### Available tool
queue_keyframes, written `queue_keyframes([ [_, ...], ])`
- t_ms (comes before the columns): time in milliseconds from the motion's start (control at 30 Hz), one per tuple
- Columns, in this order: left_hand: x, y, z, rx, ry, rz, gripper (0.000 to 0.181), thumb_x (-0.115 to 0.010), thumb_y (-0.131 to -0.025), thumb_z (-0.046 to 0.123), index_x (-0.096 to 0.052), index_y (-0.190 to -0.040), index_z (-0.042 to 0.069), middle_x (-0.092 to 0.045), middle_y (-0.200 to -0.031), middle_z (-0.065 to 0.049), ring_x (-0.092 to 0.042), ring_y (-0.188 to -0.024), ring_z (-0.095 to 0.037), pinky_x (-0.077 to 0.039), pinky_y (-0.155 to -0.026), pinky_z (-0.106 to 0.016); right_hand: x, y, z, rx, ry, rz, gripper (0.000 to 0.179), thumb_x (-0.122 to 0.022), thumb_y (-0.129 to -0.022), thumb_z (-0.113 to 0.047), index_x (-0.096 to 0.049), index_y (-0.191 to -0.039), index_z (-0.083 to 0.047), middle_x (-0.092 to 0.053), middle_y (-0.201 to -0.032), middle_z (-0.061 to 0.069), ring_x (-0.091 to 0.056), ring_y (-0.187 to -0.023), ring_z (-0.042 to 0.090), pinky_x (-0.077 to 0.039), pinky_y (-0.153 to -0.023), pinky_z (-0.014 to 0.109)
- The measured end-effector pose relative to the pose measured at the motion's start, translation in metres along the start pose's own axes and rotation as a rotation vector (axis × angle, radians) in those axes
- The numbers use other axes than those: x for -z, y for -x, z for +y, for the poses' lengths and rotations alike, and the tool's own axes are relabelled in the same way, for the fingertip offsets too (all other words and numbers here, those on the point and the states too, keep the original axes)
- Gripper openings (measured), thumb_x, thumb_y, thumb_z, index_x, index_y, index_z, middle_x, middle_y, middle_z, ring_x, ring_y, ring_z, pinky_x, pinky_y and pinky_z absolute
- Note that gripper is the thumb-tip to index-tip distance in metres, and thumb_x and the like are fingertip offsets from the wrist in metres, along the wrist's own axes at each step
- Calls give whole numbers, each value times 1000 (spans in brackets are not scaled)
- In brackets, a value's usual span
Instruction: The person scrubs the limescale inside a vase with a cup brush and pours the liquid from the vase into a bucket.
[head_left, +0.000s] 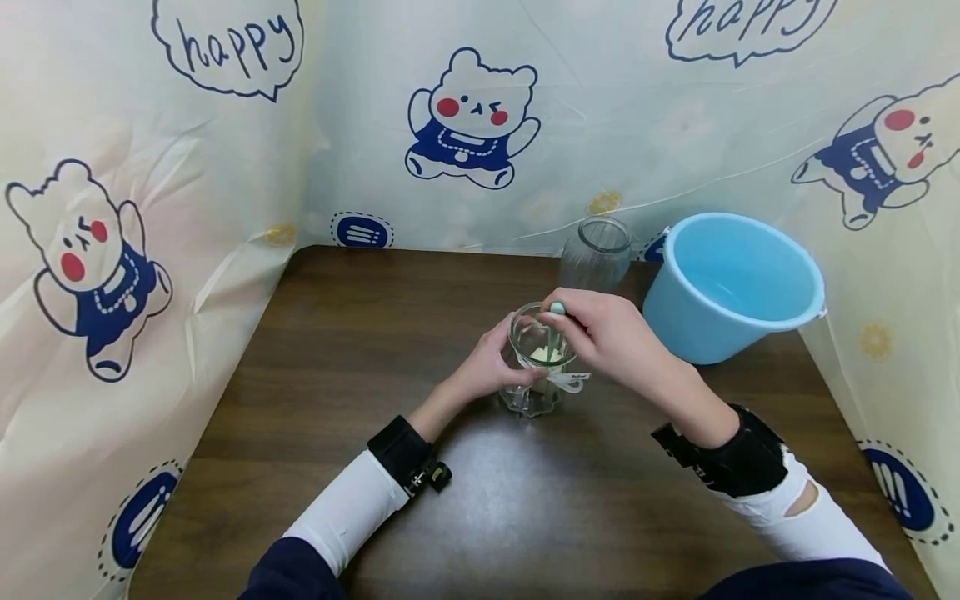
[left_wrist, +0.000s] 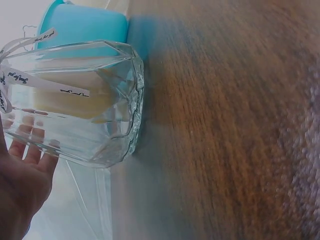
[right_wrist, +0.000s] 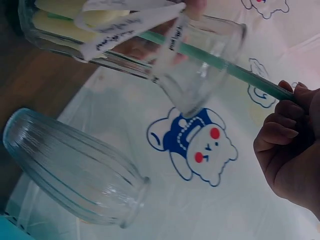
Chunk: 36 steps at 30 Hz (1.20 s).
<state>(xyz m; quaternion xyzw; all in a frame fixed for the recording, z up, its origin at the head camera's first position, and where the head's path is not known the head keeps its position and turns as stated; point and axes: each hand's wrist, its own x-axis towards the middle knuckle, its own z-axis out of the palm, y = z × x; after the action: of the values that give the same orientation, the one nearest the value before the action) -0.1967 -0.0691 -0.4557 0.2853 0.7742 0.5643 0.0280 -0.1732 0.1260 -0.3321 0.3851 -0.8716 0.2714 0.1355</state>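
A clear glass vase [head_left: 531,405] with a white printed ribbon [head_left: 570,381] round its neck is near the middle of the table. My left hand [head_left: 491,362] holds its side, thumb at the front and fingers behind. Inside the vase is the pale yellow sponge head [left_wrist: 70,104] of a bottle brush [right_wrist: 215,60]. The brush's green handle comes up out of the mouth, where my right hand [head_left: 618,333] grips its end, fingers curled in the right wrist view. Whether the vase's base rests on the table I cannot tell.
A taller ribbed glass vase [head_left: 596,262] stands behind the hands at the table's back edge. To the right is a light blue bucket [head_left: 697,325]. Printed curtains [head_left: 360,125] hang along the back and sides of the brown wooden table [head_left: 337,358].
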Motion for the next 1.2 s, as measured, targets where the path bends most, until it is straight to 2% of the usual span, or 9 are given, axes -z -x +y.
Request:
queue_keyframes([
  [167,0,1,0,12,-14,7,74,-80,-73,14,-46,-137,3,-60,-128,-13,-53,-115,-21,-43,-100,-46,9,0,-5,50,-34,84,7,-65,-91,-12,-66,-98,-10,-66,-86,1,-50,-70,8,-47,-59,28],
  [267,-1,1,0,7,-16,10,72,-80,-73,14,-46,-136,3,-60,-128,-13,-52,-115,-20,-43,-99,-46,5,2,-4,54,-40,111,7,-65,-91,-11,-66,-98,-9,-64,-85,0,-50,-70,8,-47,-59,28],
  [467,-1,3,-2,7,-15,-1,69,-79,-74,13,-47,-134,3,-60,-124,-17,-54,-112,-26,-45,-96,-46,-13,8,5,21,-18,66,7,-63,-94,-16,-64,-98,-11,-62,-84,-1,-49,-65,8,-46,-56,27],
  [633,-2,3,-4,-1,-15,4,69,-79,-73,13,-47,-133,3,-60,-125,-16,-54,-112,-26,-46,-95,-46,-8,8,3,12,-41,93,7,-63,-94,-16,-65,-98,-11,-62,-83,-1,-50,-68,8,-46,-58,27],
  [767,-4,-1,-17,-3,-29,13,70,-81,-71,16,-48,-133,6,-60,-128,-10,-52,-113,-19,-44,-98,-43,2,6,-3,51,-107,151,8,-65,-91,-8,-66,-99,-7,-63,-85,2,-49,-71,8,-45,-60,26],
  [900,-7,-4,-34,8,-50,8,73,-82,-70,23,-48,-133,11,-59,-128,-5,-51,-114,-14,-43,-99,-40,-1,6,-5,67,-156,199,11,-66,-88,-2,-66,-99,-6,-61,-80,2,-48,-69,6,-44,-59,23],
  [1067,-8,-5,-36,14,-57,9,73,-82,-70,26,-47,-133,13,-59,-126,-4,-52,-112,-14,-45,-97,-40,-15,10,1,24,-168,177,8,-62,-93,-6,-64,-100,-8,-58,-73,1,-49,-65,3,-46,-54,23],
  [1200,-8,-6,-37,9,-67,15,73,-83,-69,26,-48,-132,12,-60,-126,-4,-52,-111,-14,-45,-97,-40,-9,11,1,-20,-152,201,8,-58,-97,-12,-65,-99,-9,-61,-72,0,-54,-65,3,-48,-54,22],
])
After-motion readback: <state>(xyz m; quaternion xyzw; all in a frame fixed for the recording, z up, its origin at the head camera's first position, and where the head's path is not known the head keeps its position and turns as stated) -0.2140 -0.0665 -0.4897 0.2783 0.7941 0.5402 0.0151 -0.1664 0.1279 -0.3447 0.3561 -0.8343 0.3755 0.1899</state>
